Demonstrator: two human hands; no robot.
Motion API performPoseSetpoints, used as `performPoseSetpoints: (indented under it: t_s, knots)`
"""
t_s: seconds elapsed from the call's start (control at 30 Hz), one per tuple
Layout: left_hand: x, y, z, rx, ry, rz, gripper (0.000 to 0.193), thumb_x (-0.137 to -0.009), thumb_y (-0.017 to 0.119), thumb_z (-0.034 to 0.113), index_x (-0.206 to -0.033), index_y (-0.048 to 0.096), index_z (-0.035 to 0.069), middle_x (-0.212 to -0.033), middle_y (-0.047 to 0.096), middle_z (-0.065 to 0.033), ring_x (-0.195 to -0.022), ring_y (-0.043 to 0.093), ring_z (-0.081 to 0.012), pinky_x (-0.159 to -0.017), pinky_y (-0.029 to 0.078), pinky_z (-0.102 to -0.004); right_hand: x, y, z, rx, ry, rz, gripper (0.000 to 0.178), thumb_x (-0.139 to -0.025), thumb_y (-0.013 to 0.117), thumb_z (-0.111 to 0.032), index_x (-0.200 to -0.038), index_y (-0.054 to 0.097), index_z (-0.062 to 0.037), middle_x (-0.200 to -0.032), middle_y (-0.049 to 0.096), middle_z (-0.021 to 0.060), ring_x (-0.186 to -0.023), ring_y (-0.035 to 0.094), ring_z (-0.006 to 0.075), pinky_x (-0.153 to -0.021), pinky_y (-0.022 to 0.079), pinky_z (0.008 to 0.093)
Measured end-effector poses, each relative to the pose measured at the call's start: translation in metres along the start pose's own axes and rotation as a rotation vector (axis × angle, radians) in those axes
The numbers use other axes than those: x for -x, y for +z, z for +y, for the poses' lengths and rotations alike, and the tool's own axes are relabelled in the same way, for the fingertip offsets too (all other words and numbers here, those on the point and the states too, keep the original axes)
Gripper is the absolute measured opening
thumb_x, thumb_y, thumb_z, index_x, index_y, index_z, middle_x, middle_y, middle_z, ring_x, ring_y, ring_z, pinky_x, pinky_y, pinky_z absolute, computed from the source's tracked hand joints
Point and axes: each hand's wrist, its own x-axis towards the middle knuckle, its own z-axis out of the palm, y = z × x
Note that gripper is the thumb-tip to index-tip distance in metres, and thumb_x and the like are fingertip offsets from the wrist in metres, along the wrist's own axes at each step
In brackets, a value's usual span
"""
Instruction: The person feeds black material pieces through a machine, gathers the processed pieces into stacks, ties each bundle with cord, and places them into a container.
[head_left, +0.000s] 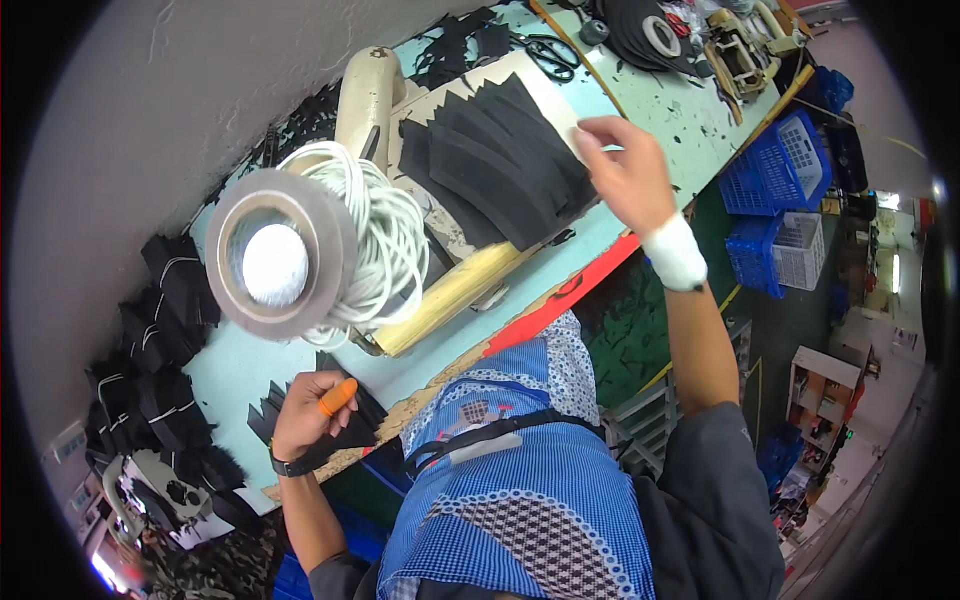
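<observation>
My left hand [312, 418] is low on the left, its fingers curled in and an orange finger cover [338, 397] on one digit. It is over a small fan of dark fabric pieces [362, 425] at the table's near edge; whether it grips one is hidden. My right hand [632, 172], a white wrap around its wrist, is raised beside a larger stack of black curved fabric pieces [500, 155] with pointed ends. Its thumb and forefinger come together near the stack's right side. Anything between them is too small to make out.
A sewing machine [368, 100] stands behind a roll of grey tape [232, 250] and a white cord bundle [385, 235]. Scissors [550, 55] lie farther back. Tied black bundles [165, 345] sit left; blue baskets [775, 170] stand right.
</observation>
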Motion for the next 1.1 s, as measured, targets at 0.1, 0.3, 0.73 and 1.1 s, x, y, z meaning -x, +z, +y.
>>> performPoseSetpoints:
  t_s: [0.1, 0.3, 0.73, 1.1]
  knots:
    - [0.008, 0.006, -0.017, 0.078, 0.032, 0.01, 0.031, -0.095, 0.06, 0.023, -0.072, 0.063, 0.002, -0.054, 0.057, -0.0015, -0.04, 0.047, -0.006, -0.039, 0.032, -0.0198, -0.008, 0.031, -0.001, 0.428, 0.043, -0.221, 0.089, -0.074, 0.074, -0.052, -0.124, 0.047, 0.0172, -0.109, 0.06, 0.03, -0.105, 0.06, 0.0346, -0.091, 0.047, 0.0394]
    - [0.017, 0.014, -0.037, 0.078, 0.093, 0.021, 0.027, -0.094, 0.062, 0.024, -0.076, 0.063, 0.004, -0.059, 0.061, -0.002, -0.044, 0.051, -0.005, -0.04, 0.034, -0.0177, 0.006, 0.082, -0.027, 0.842, 0.022, -0.267, 0.122, -0.054, 0.083, -0.064, -0.133, 0.036, 0.0162, -0.126, 0.05, 0.0339, -0.123, 0.046, 0.0439, -0.103, 0.039, 0.0471]
    - [0.03, 0.043, -0.064, 0.205, 0.29, 0.168, 0.025, -0.094, 0.061, 0.022, -0.079, 0.059, 0.002, -0.061, 0.06, -0.0057, -0.044, 0.052, -0.0079, -0.041, 0.037, -0.0189, -0.002, 0.041, -0.006, 0.822, -0.087, -0.444, 0.052, -0.06, 0.078, -0.025, -0.101, 0.057, -0.0022, -0.089, 0.067, 0.0232, -0.088, 0.065, 0.041, -0.08, 0.052, 0.0473]
    - [-0.053, 0.14, -0.087, 0.01, 0.137, 0.613, 0.023, -0.091, 0.065, 0.022, -0.1, 0.062, 0.0, -0.088, 0.062, -0.0055, -0.079, 0.058, -0.0119, -0.064, 0.047, -0.026, -0.056, -0.037, 0.206, 0.345, 0.378, -0.287, 0.061, -0.057, 0.083, -0.032, -0.101, 0.063, 0.0049, -0.104, 0.066, 0.0281, -0.098, 0.066, 0.0401, -0.087, 0.052, 0.0427]
